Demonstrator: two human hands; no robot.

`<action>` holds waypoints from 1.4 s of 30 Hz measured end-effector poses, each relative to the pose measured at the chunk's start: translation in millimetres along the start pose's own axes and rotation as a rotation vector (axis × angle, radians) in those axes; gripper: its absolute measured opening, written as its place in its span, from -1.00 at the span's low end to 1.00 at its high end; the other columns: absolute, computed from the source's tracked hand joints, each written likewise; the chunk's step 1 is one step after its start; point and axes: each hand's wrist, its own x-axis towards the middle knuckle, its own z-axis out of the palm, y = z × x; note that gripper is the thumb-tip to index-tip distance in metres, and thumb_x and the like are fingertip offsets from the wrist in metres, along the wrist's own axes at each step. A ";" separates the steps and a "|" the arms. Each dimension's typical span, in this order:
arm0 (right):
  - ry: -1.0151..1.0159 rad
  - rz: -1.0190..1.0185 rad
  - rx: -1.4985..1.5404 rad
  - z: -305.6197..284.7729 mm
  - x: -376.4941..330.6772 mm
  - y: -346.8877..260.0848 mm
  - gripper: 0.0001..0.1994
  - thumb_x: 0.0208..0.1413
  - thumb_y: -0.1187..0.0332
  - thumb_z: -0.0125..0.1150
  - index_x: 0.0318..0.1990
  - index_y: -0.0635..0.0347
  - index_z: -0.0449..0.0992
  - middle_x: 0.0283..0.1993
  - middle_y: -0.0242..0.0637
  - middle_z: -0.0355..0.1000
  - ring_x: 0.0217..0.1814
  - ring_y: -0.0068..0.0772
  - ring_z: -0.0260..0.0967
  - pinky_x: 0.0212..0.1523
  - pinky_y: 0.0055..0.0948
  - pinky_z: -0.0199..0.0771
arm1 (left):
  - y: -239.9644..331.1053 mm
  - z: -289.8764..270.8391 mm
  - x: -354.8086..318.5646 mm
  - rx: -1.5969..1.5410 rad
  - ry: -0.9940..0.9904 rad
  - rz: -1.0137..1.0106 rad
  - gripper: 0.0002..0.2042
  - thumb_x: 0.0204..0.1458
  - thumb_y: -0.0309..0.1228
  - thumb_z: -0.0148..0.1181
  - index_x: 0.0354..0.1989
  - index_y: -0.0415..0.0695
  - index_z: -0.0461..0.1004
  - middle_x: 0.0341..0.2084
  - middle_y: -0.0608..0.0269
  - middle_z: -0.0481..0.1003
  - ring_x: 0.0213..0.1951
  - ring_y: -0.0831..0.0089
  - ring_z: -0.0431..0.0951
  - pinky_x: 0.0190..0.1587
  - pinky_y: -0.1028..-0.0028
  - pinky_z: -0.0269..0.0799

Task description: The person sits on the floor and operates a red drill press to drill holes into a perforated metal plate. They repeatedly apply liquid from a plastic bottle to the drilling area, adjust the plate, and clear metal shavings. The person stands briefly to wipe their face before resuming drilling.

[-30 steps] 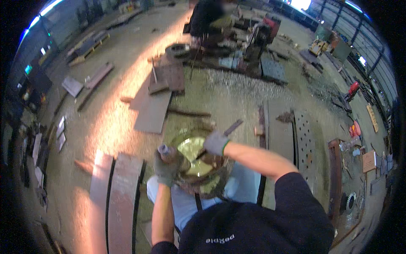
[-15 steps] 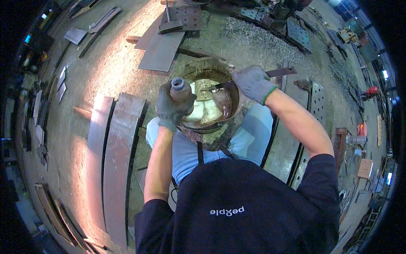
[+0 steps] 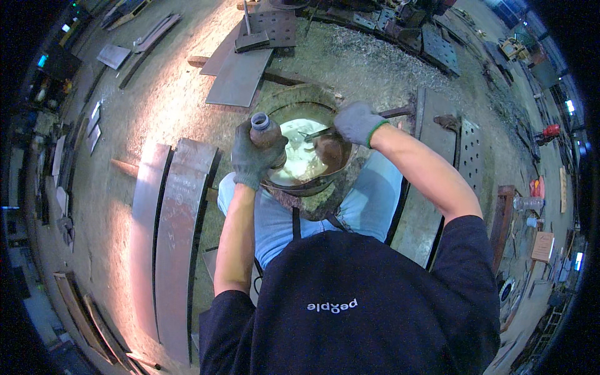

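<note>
My left hand (image 3: pixel 247 159), in a grey glove, is closed round an uncapped bottle (image 3: pixel 267 135), brownish, with its mouth pointing up. It hangs over the left rim of a round, stained metal bucket (image 3: pixel 306 189) between my knees. Bright, pale material (image 3: pixel 304 161) lies inside; whether it is wholly liquid I cannot tell. My right hand (image 3: pixel 358 124), gloved in grey with a green cuff edge, grips a flat dark metal bar (image 3: pixel 397 112) above the bucket's right side. The bar's inner end reaches over the pale material; its outer end sticks out to the right.
Two long steel plates (image 3: pixel 181 250) lie at my left. Beyond the bucket is a stack of plates (image 3: pixel 237 78), with a T-shaped metal piece (image 3: pixel 251 41) on it. More plates (image 3: pixel 415 215) lie along my right, beside a perforated strip (image 3: pixel 470 153). Metal shavings (image 3: pixel 400 53) cover the floor farther off.
My right hand and the bar have moved left and slightly nearer, and the bar's inner end has shifted left. The bottle has barely moved. The pale surface in the bucket looks different.
</note>
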 end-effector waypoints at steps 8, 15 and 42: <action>0.149 -0.048 0.020 -34.8 -50.5 22.8 -0.81 0.05 0.35 0.12 -0.32 0.24 0.63 -0.39 -0.02 0.58 -0.36 -0.05 0.61 -0.39 -0.07 0.59 | 10.8 -5.0 -5.3 0.022 0.057 0.018 -0.22 -0.38 -0.08 0.62 0.06 -0.13 0.39 -0.07 0.05 0.52 -0.02 0.19 0.56 0.03 0.25 0.48; 0.223 0.005 -0.034 -46.2 -75.3 21.3 -0.90 0.10 0.36 0.08 -0.31 0.13 0.50 -0.43 -0.15 0.54 -0.35 -0.08 0.58 -0.37 -0.11 0.53 | 7.2 -8.1 -5.0 0.068 -0.010 0.030 -0.27 -0.34 -0.12 0.60 0.04 -0.13 0.40 -0.06 0.06 0.50 -0.02 0.17 0.54 0.06 0.26 0.46; -0.164 -0.012 0.077 7.3 30.9 -23.2 -0.77 -0.03 0.25 0.22 -0.23 0.02 0.71 -0.20 -0.22 0.63 -0.15 -0.10 0.60 -0.28 -0.06 0.58 | 6.1 7.3 4.1 -0.043 0.001 0.074 -0.34 -0.35 -0.33 0.60 -0.01 -0.16 0.37 -0.18 0.13 0.50 -0.13 0.25 0.53 -0.05 0.28 0.47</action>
